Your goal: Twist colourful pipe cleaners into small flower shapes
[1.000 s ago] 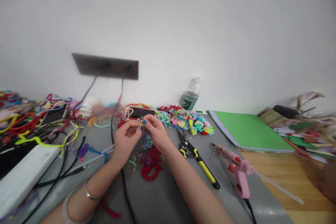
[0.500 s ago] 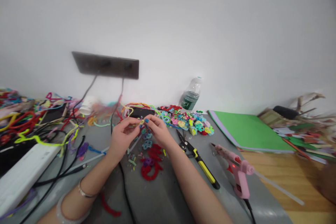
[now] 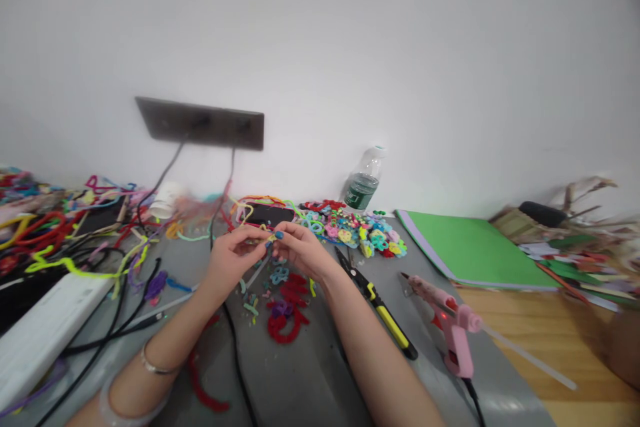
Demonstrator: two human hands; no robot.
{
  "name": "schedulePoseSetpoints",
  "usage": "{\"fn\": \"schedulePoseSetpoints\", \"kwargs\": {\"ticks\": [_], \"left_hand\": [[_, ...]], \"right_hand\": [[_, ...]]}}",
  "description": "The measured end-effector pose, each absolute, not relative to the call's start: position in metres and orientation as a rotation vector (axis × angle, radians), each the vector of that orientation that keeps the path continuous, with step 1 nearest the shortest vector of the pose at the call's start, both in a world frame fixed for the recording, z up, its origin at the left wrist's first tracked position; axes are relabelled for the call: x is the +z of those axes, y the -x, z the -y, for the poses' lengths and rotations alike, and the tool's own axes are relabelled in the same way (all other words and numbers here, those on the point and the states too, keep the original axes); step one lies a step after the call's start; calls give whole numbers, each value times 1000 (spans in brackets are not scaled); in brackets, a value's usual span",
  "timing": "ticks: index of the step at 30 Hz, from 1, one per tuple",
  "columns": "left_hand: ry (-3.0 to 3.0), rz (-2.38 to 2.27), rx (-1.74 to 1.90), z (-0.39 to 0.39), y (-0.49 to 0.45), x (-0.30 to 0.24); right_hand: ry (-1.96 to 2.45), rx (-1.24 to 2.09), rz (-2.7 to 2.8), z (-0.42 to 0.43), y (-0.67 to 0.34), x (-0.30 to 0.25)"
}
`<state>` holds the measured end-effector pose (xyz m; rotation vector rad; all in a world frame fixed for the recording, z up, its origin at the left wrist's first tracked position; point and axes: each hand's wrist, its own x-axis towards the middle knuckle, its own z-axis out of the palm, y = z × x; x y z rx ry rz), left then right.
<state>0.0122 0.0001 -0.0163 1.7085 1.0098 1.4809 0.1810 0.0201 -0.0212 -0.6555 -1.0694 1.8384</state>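
My left hand (image 3: 234, 259) and my right hand (image 3: 304, 252) meet fingertip to fingertip over the middle of the table. Between them they pinch a small yellow piece (image 3: 271, 238), which looks like pipe cleaner; the fingers mostly cover it. Below the hands lie a light-blue pipe-cleaner flower (image 3: 280, 273), a red fuzzy curled shape (image 3: 290, 320) and small green clippings (image 3: 251, 309). A dark phone-like slab (image 3: 270, 215) rests just behind my fingers. Wire strippers with yellow-and-black handles (image 3: 390, 325) lie beside my right forearm.
A pink glue gun (image 3: 456, 333) with a lit red light lies at the right. Colourful pipe-cleaner flowers (image 3: 377, 240) are heaped near a water bottle (image 3: 361, 188). Green sheets (image 3: 475, 250) lie beyond. Cables, a white power strip (image 3: 45, 340) and tangled pipe cleaners (image 3: 75, 267) crowd the left.
Both hands have shifted very slightly, the right fingers turning a little around the small yellow piece. The things on the table stay where they were.
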Motion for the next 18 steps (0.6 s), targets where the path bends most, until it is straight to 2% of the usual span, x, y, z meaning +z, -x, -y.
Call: {"fn": "schedulePoseSetpoints", "kwargs": {"ticks": [18], "left_hand": [[-1896,-1024,1540,0,-11,-15]], "right_hand": [[573,1799,1089,-20,-177,-22]]}}
